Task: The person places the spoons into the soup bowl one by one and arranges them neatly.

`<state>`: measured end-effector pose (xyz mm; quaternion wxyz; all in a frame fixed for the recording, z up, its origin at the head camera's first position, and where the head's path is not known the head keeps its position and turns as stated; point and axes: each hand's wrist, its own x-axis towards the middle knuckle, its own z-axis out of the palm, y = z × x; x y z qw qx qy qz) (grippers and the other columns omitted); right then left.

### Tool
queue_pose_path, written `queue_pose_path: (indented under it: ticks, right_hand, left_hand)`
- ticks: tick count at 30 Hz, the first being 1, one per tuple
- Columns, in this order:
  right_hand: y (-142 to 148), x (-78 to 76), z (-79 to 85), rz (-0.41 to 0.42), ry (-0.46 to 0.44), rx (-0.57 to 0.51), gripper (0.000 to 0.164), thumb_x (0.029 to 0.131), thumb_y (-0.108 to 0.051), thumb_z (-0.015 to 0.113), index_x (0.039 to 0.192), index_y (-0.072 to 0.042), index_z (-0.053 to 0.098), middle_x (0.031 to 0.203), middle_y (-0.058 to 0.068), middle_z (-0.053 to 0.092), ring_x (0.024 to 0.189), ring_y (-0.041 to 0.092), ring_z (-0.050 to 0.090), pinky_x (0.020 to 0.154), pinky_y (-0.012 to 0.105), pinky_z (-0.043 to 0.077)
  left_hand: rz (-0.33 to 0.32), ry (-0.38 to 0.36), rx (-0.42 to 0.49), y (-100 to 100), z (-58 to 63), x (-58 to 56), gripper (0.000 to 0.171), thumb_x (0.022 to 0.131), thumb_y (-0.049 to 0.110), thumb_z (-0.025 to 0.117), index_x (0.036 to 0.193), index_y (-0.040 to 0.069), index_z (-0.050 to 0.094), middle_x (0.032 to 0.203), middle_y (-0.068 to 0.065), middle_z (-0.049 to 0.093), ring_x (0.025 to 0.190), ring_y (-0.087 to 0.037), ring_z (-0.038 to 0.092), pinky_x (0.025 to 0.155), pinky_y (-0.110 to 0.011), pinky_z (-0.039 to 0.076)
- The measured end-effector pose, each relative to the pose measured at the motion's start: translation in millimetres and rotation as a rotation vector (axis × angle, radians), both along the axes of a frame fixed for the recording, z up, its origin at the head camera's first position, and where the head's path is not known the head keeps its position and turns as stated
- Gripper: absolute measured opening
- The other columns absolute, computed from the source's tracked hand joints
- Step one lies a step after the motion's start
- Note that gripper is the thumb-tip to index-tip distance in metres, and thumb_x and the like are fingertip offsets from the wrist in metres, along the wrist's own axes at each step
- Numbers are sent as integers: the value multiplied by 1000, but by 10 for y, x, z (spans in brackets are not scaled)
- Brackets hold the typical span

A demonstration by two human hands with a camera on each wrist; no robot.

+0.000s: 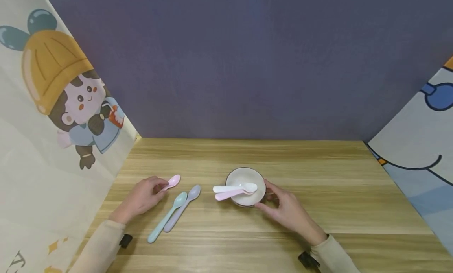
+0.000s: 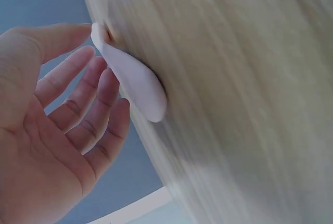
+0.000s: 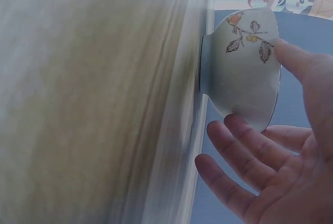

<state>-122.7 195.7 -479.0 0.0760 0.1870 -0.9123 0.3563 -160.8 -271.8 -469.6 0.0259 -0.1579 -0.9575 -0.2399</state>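
Observation:
My left hand pinches a pink spoon that lies low on the table at the left. In the left wrist view the thumb and fingertips meet at the narrow part of the spoon. My right hand holds the side of a small white bowl, thumb and fingers spread around it. The right wrist view shows the bowl's outer wall with a flower print, standing upright. Inside the bowl rest a white spoon and a pink-handled spoon, handles out over the left rim.
A mint green spoon and a lavender spoon lie against each other on the wooden table, between my left hand and the bowl. A dark panel stands along the back edge, with printed panels at both sides.

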Motion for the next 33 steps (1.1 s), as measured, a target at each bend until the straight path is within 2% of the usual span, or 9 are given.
queue_pose_path:
  ticks: [14,24,33]
  right_hand:
    - [15,-3,-15,9,-9,-6,82,89,-41,87,154,-3,55,116,2,79,95,19,77,86,38,64]
    - [7,4,5,7,-10,-5,81,90,-43,86,153,-4,56,115,0,79,95,17,76,86,38,64]
    - [6,1,-1,4,-2,-1,80,89,-42,87,153,-4,56,113,-1,80,94,18,76,87,39,64]
  left_hand:
    - [19,-22,-20,-90,-41,47,24,91,15,83,114,8,80,103,-1,77,90,-12,68,80,-34,58]
    - [15,-1,-16,-115,-48,74,22,91,11,83,113,9,80,96,4,74,84,-7,65,75,-29,55]
    - [14,-15,-2,-120,-33,92,21,91,8,80,112,7,81,90,6,73,79,-3,61,70,-26,52]
